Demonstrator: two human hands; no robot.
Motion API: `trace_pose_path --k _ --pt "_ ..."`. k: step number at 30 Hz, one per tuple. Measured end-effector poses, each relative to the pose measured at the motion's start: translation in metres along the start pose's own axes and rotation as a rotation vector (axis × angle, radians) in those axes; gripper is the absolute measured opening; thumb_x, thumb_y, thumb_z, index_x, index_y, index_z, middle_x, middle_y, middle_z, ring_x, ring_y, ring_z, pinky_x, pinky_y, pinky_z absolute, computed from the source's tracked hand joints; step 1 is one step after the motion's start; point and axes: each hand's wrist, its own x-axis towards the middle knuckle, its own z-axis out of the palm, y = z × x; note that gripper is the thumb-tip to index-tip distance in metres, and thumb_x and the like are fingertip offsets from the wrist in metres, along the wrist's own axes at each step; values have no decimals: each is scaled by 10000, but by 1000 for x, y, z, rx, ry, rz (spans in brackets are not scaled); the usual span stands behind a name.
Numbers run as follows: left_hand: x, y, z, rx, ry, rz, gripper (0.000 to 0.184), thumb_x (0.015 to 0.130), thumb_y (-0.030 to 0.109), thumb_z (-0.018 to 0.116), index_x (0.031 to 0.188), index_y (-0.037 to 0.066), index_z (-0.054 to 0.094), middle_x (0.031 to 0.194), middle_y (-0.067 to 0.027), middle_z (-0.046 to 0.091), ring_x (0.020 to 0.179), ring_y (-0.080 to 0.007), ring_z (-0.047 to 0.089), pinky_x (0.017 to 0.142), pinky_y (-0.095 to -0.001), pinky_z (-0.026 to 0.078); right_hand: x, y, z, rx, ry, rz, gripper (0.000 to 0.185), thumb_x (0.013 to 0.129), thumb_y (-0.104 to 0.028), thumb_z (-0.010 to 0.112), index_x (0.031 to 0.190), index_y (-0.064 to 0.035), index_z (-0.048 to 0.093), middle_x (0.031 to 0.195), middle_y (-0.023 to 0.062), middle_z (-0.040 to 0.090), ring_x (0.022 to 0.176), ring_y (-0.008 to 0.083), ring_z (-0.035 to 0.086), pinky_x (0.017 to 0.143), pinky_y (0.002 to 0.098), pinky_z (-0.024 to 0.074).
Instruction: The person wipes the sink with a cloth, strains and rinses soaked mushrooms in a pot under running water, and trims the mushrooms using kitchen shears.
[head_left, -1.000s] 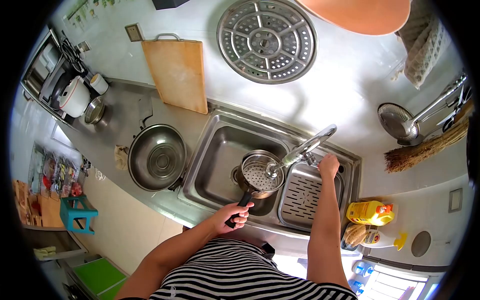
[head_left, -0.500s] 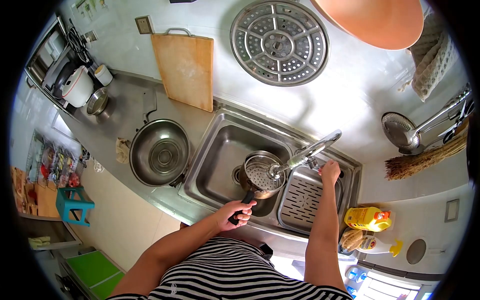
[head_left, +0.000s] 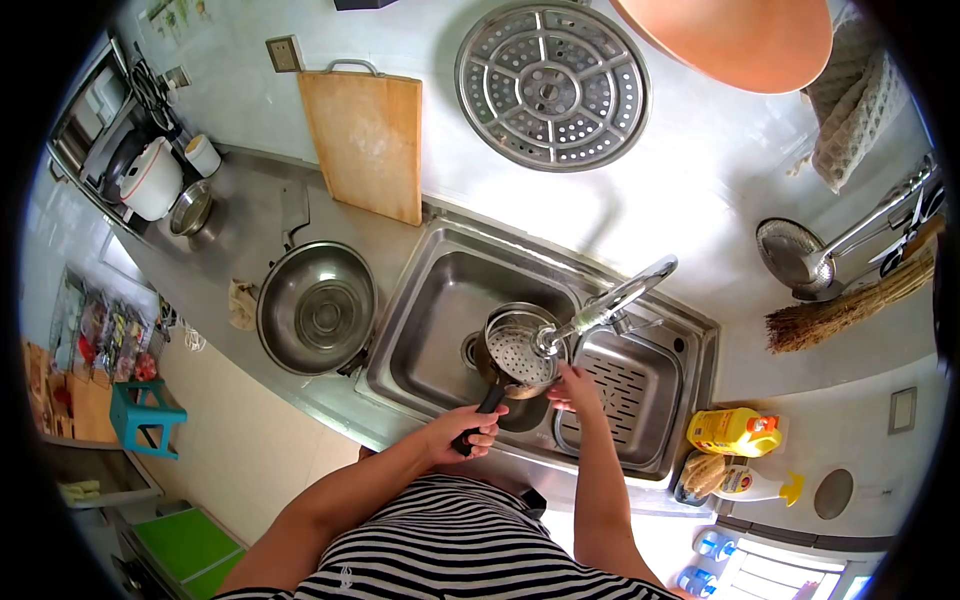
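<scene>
My left hand (head_left: 468,432) is closed around the black handle (head_left: 490,402) of a small saucepan (head_left: 520,386) in the left sink basin. A round perforated metal insert (head_left: 515,352) sits inside the saucepan, directly under the faucet (head_left: 615,298). Whether water is running I cannot make out. Beside the saucepan's right rim is my right hand (head_left: 577,390), its fingers apart and pointing toward the pan; contact with the rim is unclear. Under and beyond that hand, a slotted drain tray (head_left: 612,400) fills the right basin.
A large steel wok (head_left: 318,345) stands left of the sink (head_left: 420,300), with a cleaver (head_left: 295,212) behind it. A cutting board (head_left: 365,150) leans on the wall. At right are a yellow bottle (head_left: 722,432), a spray bottle (head_left: 755,486) and a hanging straw brush (head_left: 845,305).
My right hand has left the faucet lever and moved left and down to the saucepan's right side. My left hand still grips the handle.
</scene>
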Motion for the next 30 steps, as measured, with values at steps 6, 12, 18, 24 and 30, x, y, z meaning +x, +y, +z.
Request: trace_pose_path --k 6,12,18,24,30 --pt "-6 -6 5 240 181 -172 255 897 136 591 1105 102 448 725 0 460 533 -73 432 497 -238 384 6 17 11 -227 45 -147 371 797 -194 607 981 111 504 725 188 633 555 240 658 477 333 542" --pt "-4 -16 -1 563 337 -64 176 870 124 594 945 86 439 646 23 426 468 -64 380 420 -244 342 4 27 21 -329 130 -104 353 752 -163 609 933 125 516 723 209 640 592 267 670 518 355 534" --pt "-8 -22 3 687 387 41 162 835 106 595 886 63 447 626 1 451 452 -81 409 382 -257 359 -10 1 26 -766 288 -152 366 756 -234 569 946 79 570 913 267 643 913 390 633 802 459 498" --pt "-5 -21 -4 630 383 50 146 822 98 595 845 66 455 616 0 453 449 -83 413 380 -259 364 -22 -39 33 -950 187 -39 317 804 -249 558 991 -10 652 1034 231 643 980 376 623 839 437 502" --pt "-5 -24 -14 722 400 82 148 813 117 599 817 78 457 602 13 454 448 -82 425 382 -255 374 -23 -38 40 -998 183 -1 285 793 -212 557 967 -27 687 1043 206 652 994 356 628 841 417 509"
